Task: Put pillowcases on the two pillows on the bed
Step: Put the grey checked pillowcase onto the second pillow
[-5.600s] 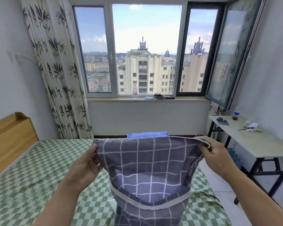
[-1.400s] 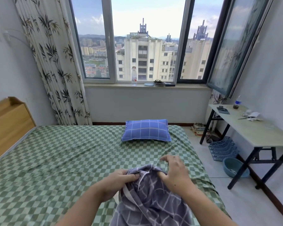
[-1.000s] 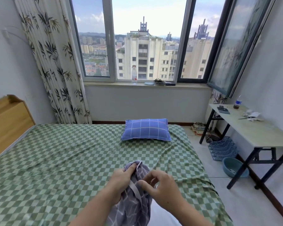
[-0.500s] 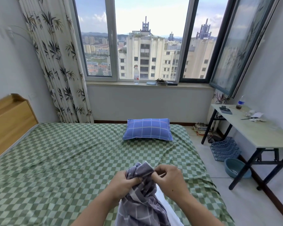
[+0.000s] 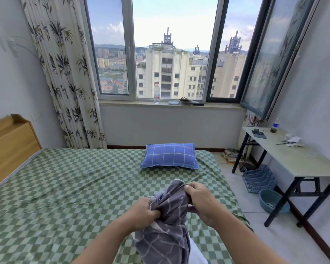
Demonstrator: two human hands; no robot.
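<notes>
- Since half a second ago the two hands have drawn a little apart along the bunched top of the grey checked pillowcase, the right one now higher and further forward than the left.
- Left hand has its grip closed on a fold of the cloth at its left side, fingers curled into the fabric.
- Right hand pinches the upper edge of the cloth, fingertips at the topmost bunch, so most of the pillowcase hangs below both grips.
- A white pillow shows just under the hanging cloth at the bottom edge, only partly covered.
- Both are held above the near part of the bed, which wears a green checked sheet.
- Further back on the bed lies the blue pillow, already in its case, well apart from the hands.
- At the right stands a worktop with a bottle and small items.
</notes>
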